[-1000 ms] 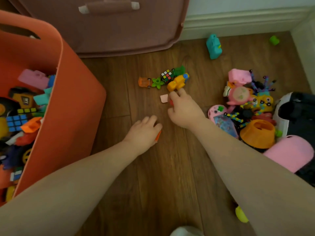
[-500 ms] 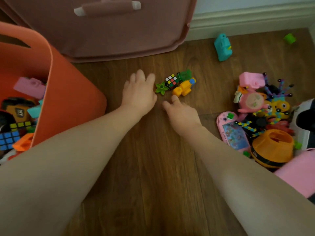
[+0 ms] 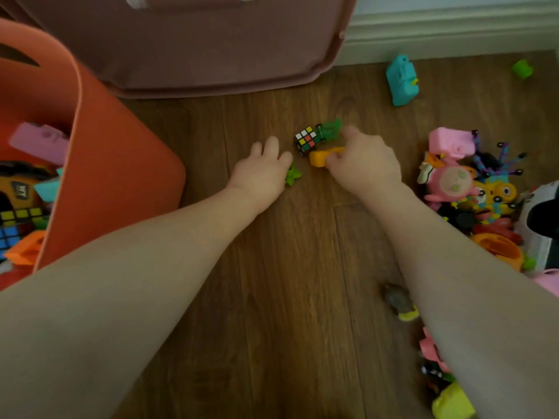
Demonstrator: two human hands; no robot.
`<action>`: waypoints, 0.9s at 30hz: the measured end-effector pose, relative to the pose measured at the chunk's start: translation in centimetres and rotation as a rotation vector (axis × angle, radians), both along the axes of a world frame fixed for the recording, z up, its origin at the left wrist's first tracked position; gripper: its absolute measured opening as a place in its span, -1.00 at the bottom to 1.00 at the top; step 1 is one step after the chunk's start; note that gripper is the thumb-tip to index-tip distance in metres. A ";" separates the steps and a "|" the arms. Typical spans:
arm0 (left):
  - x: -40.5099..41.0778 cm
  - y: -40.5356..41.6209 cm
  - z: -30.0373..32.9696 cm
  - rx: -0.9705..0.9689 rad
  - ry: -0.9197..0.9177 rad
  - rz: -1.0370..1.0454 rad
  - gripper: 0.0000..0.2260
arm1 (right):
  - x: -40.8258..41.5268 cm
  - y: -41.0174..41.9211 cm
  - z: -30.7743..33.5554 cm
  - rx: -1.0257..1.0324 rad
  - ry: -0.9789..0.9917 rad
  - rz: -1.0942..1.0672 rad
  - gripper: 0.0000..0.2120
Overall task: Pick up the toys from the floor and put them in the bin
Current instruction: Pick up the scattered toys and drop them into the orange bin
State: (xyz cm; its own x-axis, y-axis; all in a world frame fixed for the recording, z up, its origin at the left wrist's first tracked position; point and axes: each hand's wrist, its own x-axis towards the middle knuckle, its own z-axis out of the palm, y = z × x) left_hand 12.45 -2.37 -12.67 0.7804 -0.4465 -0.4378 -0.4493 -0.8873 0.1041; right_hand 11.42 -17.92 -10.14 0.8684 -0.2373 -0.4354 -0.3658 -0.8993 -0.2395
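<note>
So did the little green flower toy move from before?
Yes. The green flower toy sat right beside the puzzle cube; now it lies nearer the person, under the left hand.

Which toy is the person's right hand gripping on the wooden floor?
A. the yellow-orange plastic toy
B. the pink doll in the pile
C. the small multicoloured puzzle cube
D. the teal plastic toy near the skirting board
A: the right hand has its thumb and fingers curled round the yellow-orange plastic toy, while the small multicoloured puzzle cube sits free beside it and the teal plastic toy lies far off.
</note>
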 end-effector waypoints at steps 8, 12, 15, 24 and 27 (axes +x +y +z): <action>-1.4 0.7 0.7 0.039 0.102 0.032 -0.60 | -3.5 1.1 -1.9 0.002 0.131 0.089 -0.59; -2.7 1.1 1.8 0.048 0.198 0.036 -0.61 | -4.4 1.6 -1.7 0.007 0.197 0.100 -0.64; -3.8 0.5 3.4 -0.029 0.277 -0.035 -0.61 | -5.4 1.6 -1.2 0.024 0.289 0.124 -0.65; -5.9 3.8 14.1 -0.772 0.316 0.355 -0.84 | -8.0 4.7 7.3 0.755 -0.196 -0.408 -0.90; -6.3 8.2 17.8 -0.969 0.184 0.415 -0.95 | -8.2 7.8 11.6 1.117 -0.129 -0.633 -0.89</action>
